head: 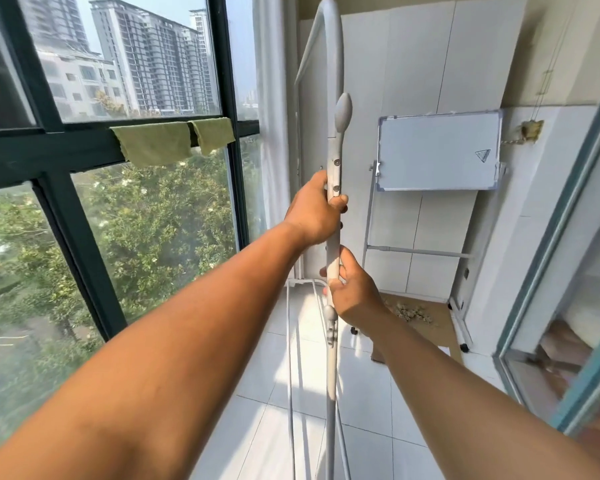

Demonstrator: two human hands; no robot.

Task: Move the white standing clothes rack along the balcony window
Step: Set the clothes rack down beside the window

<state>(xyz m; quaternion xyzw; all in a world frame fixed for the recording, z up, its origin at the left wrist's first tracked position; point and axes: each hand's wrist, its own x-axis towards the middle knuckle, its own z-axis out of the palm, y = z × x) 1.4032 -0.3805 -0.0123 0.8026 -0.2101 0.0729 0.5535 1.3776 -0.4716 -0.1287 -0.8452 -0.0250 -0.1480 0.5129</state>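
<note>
Head view: a white metal clothes rack (333, 109) with a rounded top bar and grey knobs stands upright beside the window (94, 161); left hand (314, 211) clenched around its post, right hand (355, 292) grasping just below

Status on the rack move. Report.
Left hand and right hand both shut on the rack upright, left above right. Rack beside the window. Whiteboard stand ahead, possibly in the path.

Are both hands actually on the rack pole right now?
Touching. The head view shows the left hand and right hand both wrapped around the rack pole.
</note>
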